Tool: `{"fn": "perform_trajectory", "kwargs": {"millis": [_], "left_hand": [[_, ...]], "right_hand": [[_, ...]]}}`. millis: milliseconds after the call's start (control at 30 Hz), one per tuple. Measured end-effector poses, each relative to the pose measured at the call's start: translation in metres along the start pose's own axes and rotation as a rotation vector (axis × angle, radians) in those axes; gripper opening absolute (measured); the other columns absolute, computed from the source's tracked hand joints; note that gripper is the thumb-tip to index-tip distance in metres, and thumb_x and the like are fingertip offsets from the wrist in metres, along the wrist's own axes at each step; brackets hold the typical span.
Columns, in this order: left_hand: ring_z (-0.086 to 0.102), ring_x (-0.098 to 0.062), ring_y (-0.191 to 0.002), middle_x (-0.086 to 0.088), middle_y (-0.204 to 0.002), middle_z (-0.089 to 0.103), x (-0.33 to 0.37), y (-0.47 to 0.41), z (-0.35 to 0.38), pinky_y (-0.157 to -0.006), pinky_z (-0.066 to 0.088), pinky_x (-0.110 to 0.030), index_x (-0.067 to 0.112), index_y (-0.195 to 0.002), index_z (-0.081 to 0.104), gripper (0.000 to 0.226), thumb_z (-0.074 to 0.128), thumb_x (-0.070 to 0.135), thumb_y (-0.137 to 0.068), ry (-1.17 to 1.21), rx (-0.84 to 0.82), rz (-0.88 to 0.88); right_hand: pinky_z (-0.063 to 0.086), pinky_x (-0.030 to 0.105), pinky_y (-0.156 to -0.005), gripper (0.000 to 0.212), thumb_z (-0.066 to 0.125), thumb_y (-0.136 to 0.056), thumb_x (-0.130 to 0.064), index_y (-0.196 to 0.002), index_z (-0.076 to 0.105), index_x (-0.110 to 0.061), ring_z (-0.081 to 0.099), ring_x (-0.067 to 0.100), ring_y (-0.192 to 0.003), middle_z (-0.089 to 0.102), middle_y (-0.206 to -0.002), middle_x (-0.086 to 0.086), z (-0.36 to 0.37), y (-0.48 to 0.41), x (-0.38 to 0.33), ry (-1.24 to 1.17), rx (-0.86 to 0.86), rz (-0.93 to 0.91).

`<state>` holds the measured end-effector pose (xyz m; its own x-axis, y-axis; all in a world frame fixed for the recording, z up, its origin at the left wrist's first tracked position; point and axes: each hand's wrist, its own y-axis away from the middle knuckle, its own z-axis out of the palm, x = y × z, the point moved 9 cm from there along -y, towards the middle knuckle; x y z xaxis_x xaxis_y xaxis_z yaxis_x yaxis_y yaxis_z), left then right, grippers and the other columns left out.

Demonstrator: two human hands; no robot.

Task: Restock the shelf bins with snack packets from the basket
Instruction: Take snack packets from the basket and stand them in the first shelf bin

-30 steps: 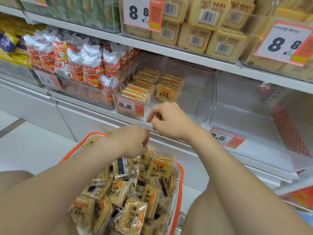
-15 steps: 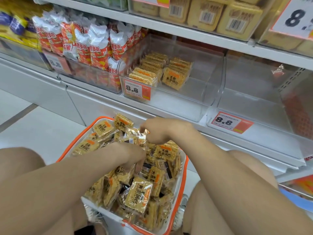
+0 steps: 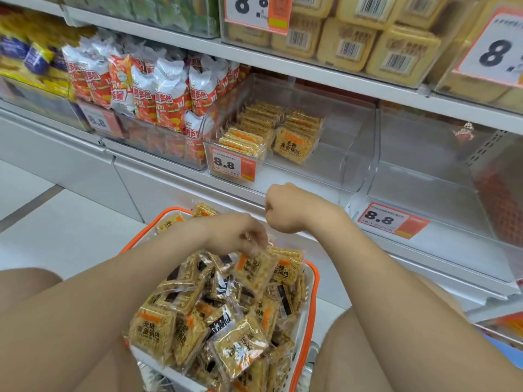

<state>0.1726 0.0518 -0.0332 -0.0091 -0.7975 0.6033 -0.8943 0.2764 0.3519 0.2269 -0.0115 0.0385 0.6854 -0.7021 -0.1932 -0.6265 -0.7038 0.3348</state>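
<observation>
Nearest, the orange-rimmed basket (image 3: 313,281) sits between the person's knees, heaped with clear-wrapped snack packets (image 3: 198,321). Over the heap, the left hand (image 3: 240,236) pinches the top edge of one packet (image 3: 256,271), lifting it just above the others. The right hand (image 3: 285,207) hovers beyond, curled into a loose fist; whether it holds anything cannot be told. Farther back, the clear shelf bin (image 3: 339,157) holds two short rows of matching packets at its left, behind an 8.8 price tag (image 3: 233,164).

Packet (image 3: 256,271) in left grip (image 3: 237,236) — over basket (image 3: 312,281)
</observation>
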Motion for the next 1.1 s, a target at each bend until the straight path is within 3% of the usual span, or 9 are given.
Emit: {"fn": "perform_trajectory", "kwargs": {"millis": [233,333,467,600,667,767,867,967,1100], "left_hand": [[0.069,-0.015,-0.081,-0.008,-0.103,0.076,-0.002,0.009,-0.053,-0.074,0.057,-0.034,0.021,-0.116,0.061,0.037,0.085,0.025,-0.088,0.557,0.383,-0.063],[0.074,-0.02,-0.081,-0.011,-0.097,0.079,0.0,0.022,-0.071,-0.073,0.054,-0.029,0.015,-0.119,0.06,0.044,0.085,0.032,-0.086,0.765,0.56,-0.091],[0.072,-0.008,-0.091,0.005,-0.096,0.077,0.002,0.042,-0.094,-0.072,0.048,-0.021,0.021,-0.104,0.073,0.031,0.069,0.051,-0.097,0.749,0.858,-0.14],[0.068,-0.027,-0.106,-0.007,-0.109,0.074,-0.013,0.045,-0.095,-0.083,0.052,-0.036,0.017,-0.103,0.075,0.021,0.066,0.035,-0.099,0.984,0.958,-0.192],[0.068,-0.025,-0.1,-0.001,-0.105,0.073,-0.014,0.046,-0.097,-0.082,0.055,-0.036,0.02,-0.107,0.076,0.013,0.067,0.028,-0.101,1.069,0.973,-0.169],[0.064,-0.011,-0.08,0.01,-0.082,0.072,-0.008,0.047,-0.102,-0.077,0.054,-0.033,0.019,-0.111,0.075,0.012,0.066,0.024,-0.104,1.081,1.003,-0.12],[0.064,-0.011,-0.076,0.01,-0.08,0.074,0.0,0.045,-0.103,-0.073,0.052,-0.033,0.017,-0.114,0.073,0.014,0.065,0.023,-0.105,1.078,0.98,-0.083],[0.058,-0.018,-0.073,0.008,-0.08,0.073,0.006,0.043,-0.108,-0.063,0.047,-0.029,0.021,-0.112,0.073,0.012,0.065,0.025,-0.104,1.036,0.977,-0.07],[0.071,-0.011,-0.098,0.008,-0.104,0.075,0.005,0.045,-0.125,-0.091,0.058,-0.038,0.027,-0.112,0.069,0.016,0.055,0.031,-0.108,0.77,1.095,-0.146]], "right_hand": [[0.043,0.031,-0.049,0.044,0.067,-0.089,-0.044,-0.083,0.071,0.0,0.055,0.02,-0.052,0.061,-0.061,0.002,-0.014,0.01,0.011,-0.233,-0.019,0.005],[0.065,0.042,-0.066,0.021,0.062,-0.097,-0.021,-0.103,0.074,-0.005,0.075,0.024,-0.068,0.077,-0.085,0.013,-0.027,0.012,0.018,-0.423,0.044,0.013],[0.065,0.051,-0.075,0.018,0.054,-0.095,0.005,-0.105,0.062,0.016,0.078,0.034,-0.078,0.069,-0.11,0.036,-0.039,0.018,0.036,-0.777,0.094,0.129],[0.066,0.045,-0.073,0.013,0.049,-0.099,0.004,-0.093,0.055,-0.005,0.078,0.036,-0.082,0.057,-0.131,0.02,-0.045,0.019,0.042,-1.057,0.164,0.165],[0.064,0.042,-0.072,0.014,0.052,-0.097,0.003,-0.096,0.056,-0.01,0.07,0.024,-0.072,0.057,-0.107,0.011,-0.047,0.018,0.04,-1.075,0.172,0.143],[0.053,0.036,-0.066,0.011,0.064,-0.096,-0.014,-0.086,0.062,-0.009,0.052,0.019,-0.066,0.052,-0.079,0.014,-0.056,0.02,0.037,-0.961,0.23,0.088],[0.061,0.045,-0.075,0.024,0.074,-0.093,-0.044,-0.097,0.078,-0.021,0.064,0.021,-0.066,0.071,-0.084,0.018,-0.068,0.023,0.037,-0.877,0.356,0.057],[0.062,0.054,-0.079,0.019,0.072,-0.096,-0.044,-0.098,0.078,-0.027,0.07,0.023,-0.067,0.076,-0.08,0.012,-0.07,0.02,0.036,-0.801,0.395,0.048],[0.059,0.047,-0.076,0.018,0.068,-0.099,-0.038,-0.097,0.079,-0.024,0.071,0.024,-0.088,0.077,-0.092,0.006,-0.085,0.01,0.063,-0.943,0.634,0.153]]}}
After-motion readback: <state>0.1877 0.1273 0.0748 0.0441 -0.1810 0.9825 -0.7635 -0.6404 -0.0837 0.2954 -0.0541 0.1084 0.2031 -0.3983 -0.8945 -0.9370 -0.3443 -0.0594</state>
